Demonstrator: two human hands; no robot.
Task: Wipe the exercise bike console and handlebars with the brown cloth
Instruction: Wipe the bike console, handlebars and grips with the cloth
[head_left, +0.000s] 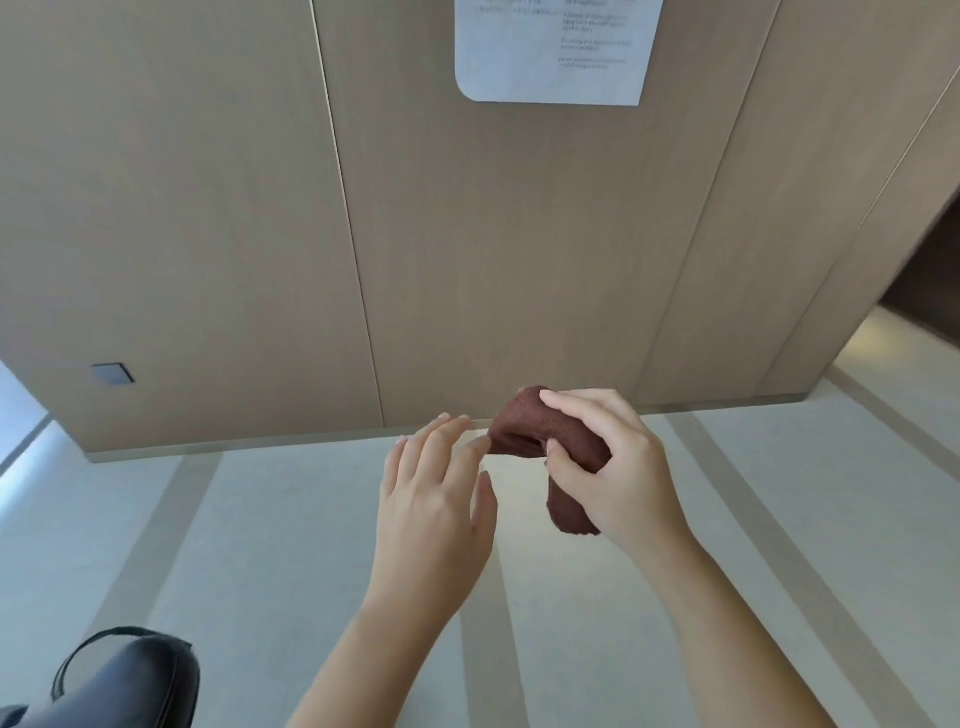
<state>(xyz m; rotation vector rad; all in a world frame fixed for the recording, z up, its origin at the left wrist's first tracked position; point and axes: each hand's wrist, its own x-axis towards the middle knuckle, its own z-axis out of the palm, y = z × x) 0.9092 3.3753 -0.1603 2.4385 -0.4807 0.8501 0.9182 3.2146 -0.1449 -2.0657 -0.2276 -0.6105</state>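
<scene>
Your right hand (613, 467) curled its fingers (576, 402) round the bunched brown cloth (524, 423), mid-air before the wall (208, 208); your left hand (436, 499), fingers straight and empty, hovered at its left end, likely to refold it for wiping.

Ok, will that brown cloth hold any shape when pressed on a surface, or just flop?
Probably floppy: the brown cloth bunches where the right hand grips it, and its loose end droops below the palm. Likely light, since a few curled fingers carry it. Its napped surface suggests little slipping.
</scene>
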